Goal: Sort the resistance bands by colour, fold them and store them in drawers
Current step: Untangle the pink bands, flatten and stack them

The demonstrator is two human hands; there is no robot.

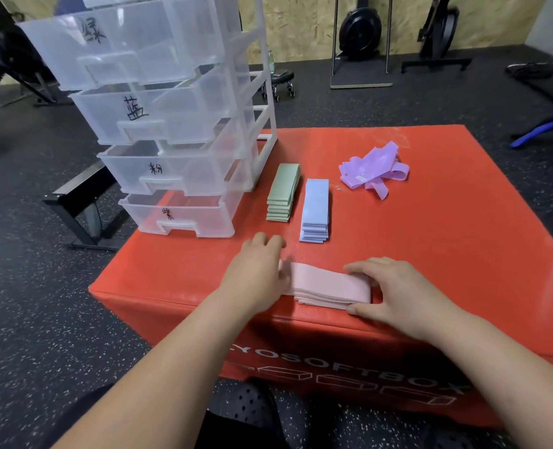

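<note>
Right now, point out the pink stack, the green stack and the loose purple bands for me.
pink stack [327,285], head view, uncovered middle of the top band.
green stack [283,192], head view, middle of the top band.
purple bands [373,170], head view, centre of the loose heap.

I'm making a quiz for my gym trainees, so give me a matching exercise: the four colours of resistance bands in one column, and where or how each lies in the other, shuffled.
Column A
1. green bands
2. blue bands
3. purple bands
4. pink bands

Column B
a. loose heap, far right on the red box
b. folded stack with the left hand and right hand at its ends
c. folded stack nearest the drawer unit
d. folded stack just right of the green one

Pairs: 1-c, 2-d, 3-a, 4-b
</note>
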